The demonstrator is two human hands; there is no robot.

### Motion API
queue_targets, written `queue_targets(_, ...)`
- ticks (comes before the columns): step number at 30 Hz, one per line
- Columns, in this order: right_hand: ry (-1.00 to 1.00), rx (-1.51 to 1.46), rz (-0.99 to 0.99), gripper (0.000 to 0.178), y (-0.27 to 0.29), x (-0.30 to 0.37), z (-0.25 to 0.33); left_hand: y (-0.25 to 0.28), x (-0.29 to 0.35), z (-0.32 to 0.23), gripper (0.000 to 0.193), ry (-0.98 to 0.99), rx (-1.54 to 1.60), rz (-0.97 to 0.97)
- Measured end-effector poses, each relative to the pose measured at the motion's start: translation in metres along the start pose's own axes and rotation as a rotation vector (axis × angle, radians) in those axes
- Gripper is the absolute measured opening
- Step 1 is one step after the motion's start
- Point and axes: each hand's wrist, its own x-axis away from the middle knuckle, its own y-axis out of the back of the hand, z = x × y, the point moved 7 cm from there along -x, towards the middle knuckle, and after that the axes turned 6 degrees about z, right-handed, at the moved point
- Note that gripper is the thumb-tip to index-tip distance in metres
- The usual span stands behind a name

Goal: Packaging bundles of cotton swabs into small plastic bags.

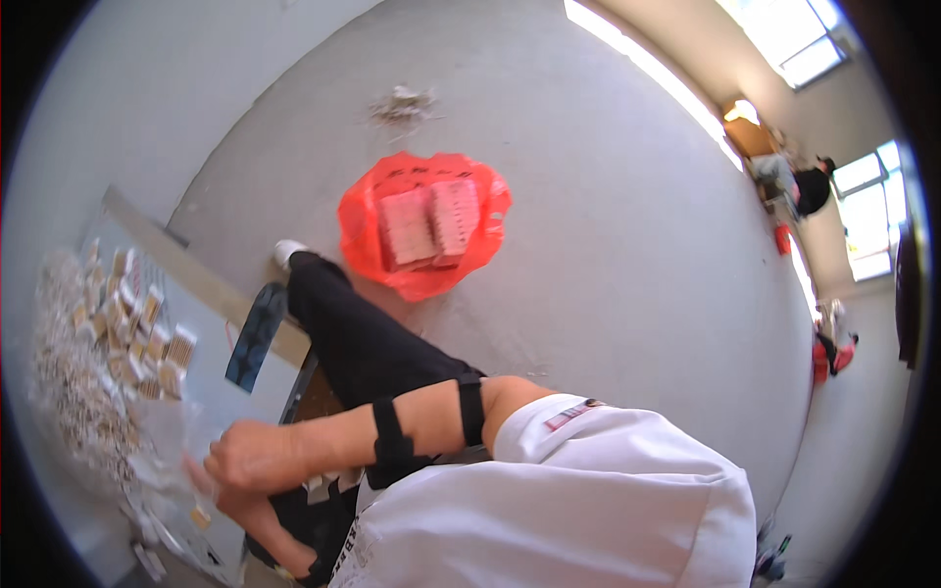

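White sleeve (608,490) nearest, right hand (253,456) curled, left hand (233,502) half-hidden — what either pinches, I cannot tell — bagged pink bundles (405,225) seem done, pale pieces (123,328) left.

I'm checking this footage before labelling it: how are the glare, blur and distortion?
In the head view, the windows glare nearly white; the hands look slightly smeared, so finger detail is hard to read; the floor's edges bow in the fisheye picture, whose corners fall to black; the red bag is clearer, its outline easy to follow.
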Motion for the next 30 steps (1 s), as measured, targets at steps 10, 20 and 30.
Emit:
queue_targets(10, -0.014, 0.074, 0.031, 0.012, -0.002, -0.004, 0.023, -0.005, -0.061, -0.032, 0.071, -0.087, 0.491, 0.202)
queue_targets(20, 0.109, 0.246, -0.171, 0.019, 0.012, -0.005, 0.034, -0.122, -0.075, -0.130, 0.073, -0.552, 0.566, 0.304)
queue_targets(30, -0.335, -0.086, 0.258, 0.013, -0.064, 0.002, -0.026, -0.158, -0.086, -0.153, 0.074, -0.783, 0.385, 0.200)
